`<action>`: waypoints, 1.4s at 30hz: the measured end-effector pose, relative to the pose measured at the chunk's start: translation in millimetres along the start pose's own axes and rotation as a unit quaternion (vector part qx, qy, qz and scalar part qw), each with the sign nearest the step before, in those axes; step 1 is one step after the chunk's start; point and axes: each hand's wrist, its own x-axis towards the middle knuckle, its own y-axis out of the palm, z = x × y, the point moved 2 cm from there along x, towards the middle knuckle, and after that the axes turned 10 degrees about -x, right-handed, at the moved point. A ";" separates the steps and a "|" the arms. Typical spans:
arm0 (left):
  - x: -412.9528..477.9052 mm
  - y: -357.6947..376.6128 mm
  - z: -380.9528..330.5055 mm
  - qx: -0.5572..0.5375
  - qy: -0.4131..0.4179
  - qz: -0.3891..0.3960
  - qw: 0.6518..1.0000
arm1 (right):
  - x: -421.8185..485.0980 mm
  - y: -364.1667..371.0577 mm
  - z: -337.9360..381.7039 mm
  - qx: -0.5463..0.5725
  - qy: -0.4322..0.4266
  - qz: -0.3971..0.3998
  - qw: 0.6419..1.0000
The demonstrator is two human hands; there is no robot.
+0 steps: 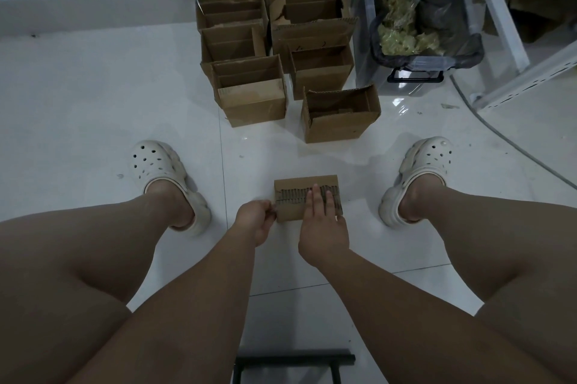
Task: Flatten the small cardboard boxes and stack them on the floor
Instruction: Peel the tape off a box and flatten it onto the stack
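A flattened cardboard box [299, 186] lies on the white tiled floor between my feet, its torn corrugated edge showing. My left hand [256, 221] pinches its left edge with closed fingers. My right hand [323, 224] lies flat on top of it, fingers spread and pressing down. Several open, upright small cardboard boxes stand further ahead; the nearest are one [340, 115] at the right and one [253, 93] at the left, with more boxes [306, 8] behind them against the wall.
My feet in white clogs [162, 171] [421, 171] flank the flattened box. A clear bin with a black bag of scraps [421, 15] stands at the back right beside a white metal rack [505, 40]. A cable [499, 133] runs across the floor. A dark stool frame [293, 361] is below me.
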 end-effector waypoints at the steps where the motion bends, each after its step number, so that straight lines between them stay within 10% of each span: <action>1: -1.6 1.0 -0.4 -0.008 0.001 -0.001 1.000 | 0.2 0.3 0.4 0.000 0.000 0.000 1.000; 23: -18.9 14.6 -23.3 -0.160 0.062 -0.098 0.980 | 0.1 1.1 3.1 0.013 0.002 -0.010 1.000; 26: -18.9 19.5 -28.0 0.181 0.153 -0.184 0.954 | 1.0 0.8 4.4 0.009 0.000 -0.005 1.000; 27: -19.3 18.1 -26.3 0.085 0.162 -0.174 0.968 | 1.2 1.2 4.4 0.009 0.001 -0.004 1.000; 32: -31.7 37.3 -21.1 0.402 0.225 -0.103 0.882 | 0.2 1.8 4.9 0.022 0.005 -0.014 1.000; 42: -31.5 58.4 -15.9 0.374 0.255 0.050 0.890 | 6.3 -12.5 -0.3 0.165 0.041 -0.102 0.980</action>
